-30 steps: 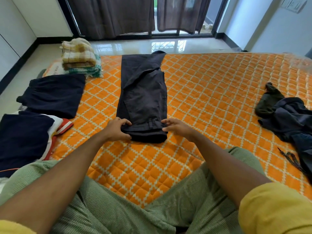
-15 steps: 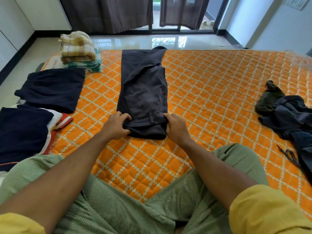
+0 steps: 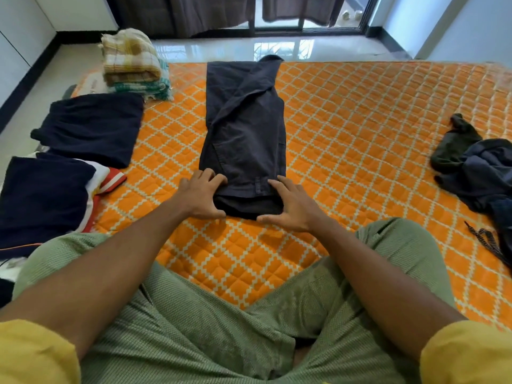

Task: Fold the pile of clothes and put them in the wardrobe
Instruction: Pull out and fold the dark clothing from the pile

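Dark trousers [image 3: 245, 134], folded lengthwise, lie along the middle of the orange quilted mattress [image 3: 360, 128], waist end toward me. My left hand [image 3: 199, 198] grips the near-left corner of the waist end, with curled fingers on top and the thumb at the front edge. At the near-right corner my right hand [image 3: 292, 207] rests with straight, spread fingers on the fabric, its thumb lying along the front edge. A heap of unfolded dark clothes [image 3: 476, 167] sits at the mattress's right edge.
Folded checked towels [image 3: 130, 62] are stacked at the back left. Two folded dark garments [image 3: 91, 128] [image 3: 41, 200] lie on the left. A patterned cord [image 3: 487, 242] trails from the right heap. My knees in green trousers frame the near mattress. Curtained glass doors [image 3: 277, 12] stand beyond.
Both hands have slid from the sides of the waist end to its near corners, thumbs now at the front edge. The view has tilted slightly down.
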